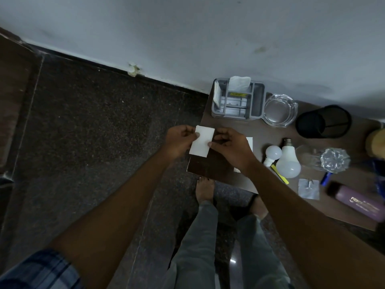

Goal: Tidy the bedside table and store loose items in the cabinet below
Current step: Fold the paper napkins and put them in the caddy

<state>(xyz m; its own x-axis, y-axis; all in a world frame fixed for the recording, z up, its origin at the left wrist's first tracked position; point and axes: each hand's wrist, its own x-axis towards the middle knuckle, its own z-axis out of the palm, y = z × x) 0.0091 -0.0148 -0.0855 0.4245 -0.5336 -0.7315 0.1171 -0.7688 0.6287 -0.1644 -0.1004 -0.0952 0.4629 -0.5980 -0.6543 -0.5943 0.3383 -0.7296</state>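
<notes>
Edges first: at the right border a yellowish round object (377, 143) is cut off and blurred, and we cannot tell what it is. A blue item (326, 178) shows only in part, just beside a clear faceted glass piece (335, 160). A yellow marker (280, 174) is half hidden behind the bulbs. A second white sheet (250, 142) lies on the brown wooden bedside table (270, 130), mostly covered by the right hand (231, 147). The print on the purple bottle (358, 203), which lies on its side, is too smeared to read.

Count:
- Two white light bulbs, a small bulb (273, 153) and a large bulb (288, 162), side by side.
- One clear glass ashtray (280, 110).
- One black mesh pen cup (324, 122), tipped on its side.
- One grey plastic organiser tray (258, 101) against the wall, with one crumpled white tissue (239, 83) standing in it.
- One silver foil square (308, 188).
- Two paper sheets in all.

Hands: the left hand (179, 140) pinches the left edge of a small white paper rectangle (201, 141) between thumb and fingers, and the right hand pinches its right edge likewise. We see the rectangle held over the table's left corner — slightly tilted.
</notes>
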